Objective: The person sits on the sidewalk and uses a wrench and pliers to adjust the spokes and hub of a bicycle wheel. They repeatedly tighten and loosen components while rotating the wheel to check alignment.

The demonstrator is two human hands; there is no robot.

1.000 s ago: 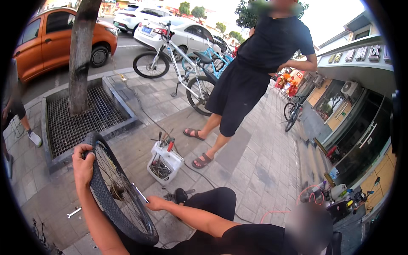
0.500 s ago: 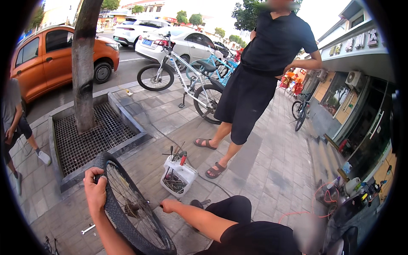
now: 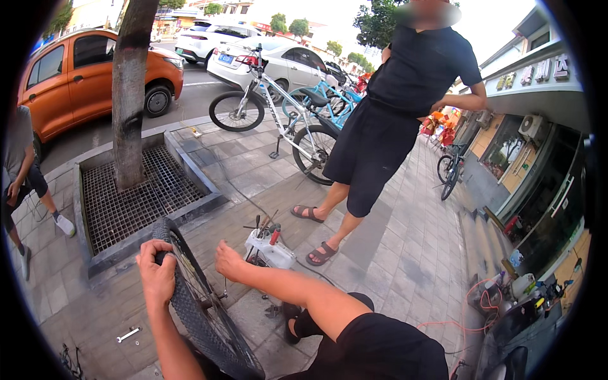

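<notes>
Head view: the bicycle wheel (image 3: 190,307) leans between the two forearms, its tyre's upper end grasped by the left hand (image 3: 157,275), thumb and fingers around the rubber. Just right of the wheel is the right hand (image 3: 231,261), near the white tool container (image 3: 278,254); its fingers curl, though whether they hold anything I cannot tell. The left forearm rises steeply; the right one stretches leftward. Lettering marks the white bicycle's frame (image 3: 274,114), and raised characters the shopfront sign (image 3: 538,71).
</notes>
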